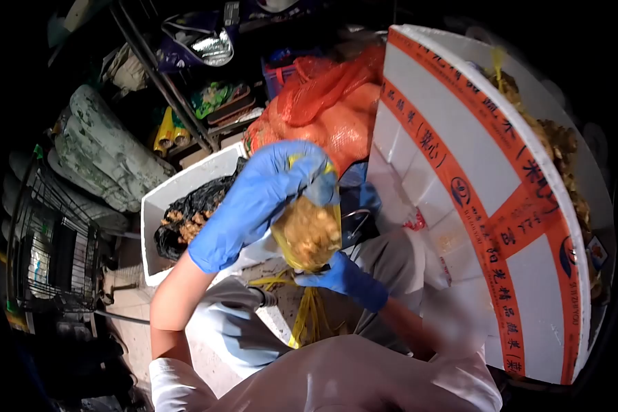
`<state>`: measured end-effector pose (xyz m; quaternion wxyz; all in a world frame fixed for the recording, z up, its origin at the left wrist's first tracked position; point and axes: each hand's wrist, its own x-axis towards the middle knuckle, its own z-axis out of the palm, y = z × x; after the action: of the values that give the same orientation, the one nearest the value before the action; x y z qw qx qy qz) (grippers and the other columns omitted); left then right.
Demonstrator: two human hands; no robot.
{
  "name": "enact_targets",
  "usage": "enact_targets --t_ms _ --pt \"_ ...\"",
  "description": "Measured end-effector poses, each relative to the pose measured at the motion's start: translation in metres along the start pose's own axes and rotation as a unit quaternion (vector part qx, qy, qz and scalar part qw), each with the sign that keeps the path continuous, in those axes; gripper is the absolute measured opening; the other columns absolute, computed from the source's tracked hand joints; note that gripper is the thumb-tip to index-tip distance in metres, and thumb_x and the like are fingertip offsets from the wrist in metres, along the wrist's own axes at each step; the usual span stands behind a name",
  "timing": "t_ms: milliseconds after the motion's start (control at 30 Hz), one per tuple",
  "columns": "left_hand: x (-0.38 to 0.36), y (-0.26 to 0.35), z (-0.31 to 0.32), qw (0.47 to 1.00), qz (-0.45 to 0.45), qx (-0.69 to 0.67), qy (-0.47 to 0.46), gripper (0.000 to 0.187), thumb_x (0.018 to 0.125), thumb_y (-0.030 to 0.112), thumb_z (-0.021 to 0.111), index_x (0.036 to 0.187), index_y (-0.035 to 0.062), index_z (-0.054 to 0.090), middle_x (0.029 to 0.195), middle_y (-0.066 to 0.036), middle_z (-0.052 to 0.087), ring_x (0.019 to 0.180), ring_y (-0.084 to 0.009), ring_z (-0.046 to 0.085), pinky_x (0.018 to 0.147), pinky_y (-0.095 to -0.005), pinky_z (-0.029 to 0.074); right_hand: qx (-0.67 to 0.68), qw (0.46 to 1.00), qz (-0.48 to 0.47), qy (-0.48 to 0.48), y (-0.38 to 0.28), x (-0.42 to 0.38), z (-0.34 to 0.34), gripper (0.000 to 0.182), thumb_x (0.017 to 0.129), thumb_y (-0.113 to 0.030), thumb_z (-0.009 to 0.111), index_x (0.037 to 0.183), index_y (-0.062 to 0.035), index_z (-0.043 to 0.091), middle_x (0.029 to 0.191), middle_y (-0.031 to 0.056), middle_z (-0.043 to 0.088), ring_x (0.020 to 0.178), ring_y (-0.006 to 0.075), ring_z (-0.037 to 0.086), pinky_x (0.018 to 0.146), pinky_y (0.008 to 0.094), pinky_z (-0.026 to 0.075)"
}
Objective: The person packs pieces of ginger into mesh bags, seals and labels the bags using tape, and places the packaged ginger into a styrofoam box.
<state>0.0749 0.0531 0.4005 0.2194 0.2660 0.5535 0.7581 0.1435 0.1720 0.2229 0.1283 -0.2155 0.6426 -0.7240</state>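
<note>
My left hand (254, 199), in a blue glove, grips the top of a yellow mesh bag (309, 233) filled with knobbly tan pieces that look like ginger. The bag hangs upright in the middle of the view. My right hand (343, 278), also in a blue glove, is just under the bag and touches its bottom; whether it holds a small tool there I cannot tell. Loose yellow mesh strands (307, 312) lie below the bag.
A large white foam box (460, 192) with orange tape stands on the right. Another white foam box (159, 206) on the left holds a black bag with more tan pieces. An orange net sack (323, 110) lies behind. A wire cart (48, 240) stands far left.
</note>
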Motion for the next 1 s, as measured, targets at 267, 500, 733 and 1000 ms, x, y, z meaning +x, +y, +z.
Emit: enact_targets --t_ms 267,500,733,1000 --pt "0.060 0.129 0.089 0.936 0.284 0.185 -0.094 0.056 0.074 0.031 0.059 0.114 -0.0041 0.039 0.097 -0.009 0.052 0.086 -0.0131 0.052 0.073 -0.0218 0.043 0.168 0.925 -0.188 0.285 -0.187 0.036 -0.024 0.011 0.078 -0.004 0.052 0.089 0.0004 0.051 0.068 0.0060 0.056 0.051 0.0124 0.053 0.046 0.0219 0.042" --pt "0.068 0.094 0.072 0.958 0.238 0.160 0.003 0.049 0.075 0.035 0.058 0.105 -0.0007 0.045 0.087 -0.009 0.055 0.073 -0.0111 0.054 0.061 -0.0199 0.044 0.126 0.837 -0.354 0.398 -0.269 0.013 -0.088 0.034 0.081 -0.029 0.051 0.089 0.0043 0.051 0.070 0.0117 0.057 0.055 0.0147 0.055 0.043 0.0229 0.040" --pt "0.077 0.046 0.050 0.981 0.158 0.117 0.005 0.030 0.079 0.023 0.052 0.102 0.0025 0.048 0.086 -0.006 0.055 0.072 -0.0106 0.052 0.060 -0.0208 0.042 0.232 0.761 -0.438 0.417 -0.271 0.015 -0.123 0.048 0.081 -0.036 0.049 0.106 0.0050 0.042 0.092 0.0172 0.055 0.081 0.0189 0.056 0.075 0.0277 0.045" --pt "0.047 -0.008 0.008 0.988 0.090 0.108 0.066 0.026 0.082 0.018 0.047 0.102 0.0010 0.048 0.086 -0.007 0.055 0.070 -0.0111 0.051 0.060 -0.0214 0.042 0.080 0.867 -0.311 0.380 -0.239 0.019 -0.084 0.023 0.084 -0.012 0.041 0.096 0.0053 0.049 0.081 0.0129 0.058 0.064 0.0132 0.055 0.059 0.0210 0.044"
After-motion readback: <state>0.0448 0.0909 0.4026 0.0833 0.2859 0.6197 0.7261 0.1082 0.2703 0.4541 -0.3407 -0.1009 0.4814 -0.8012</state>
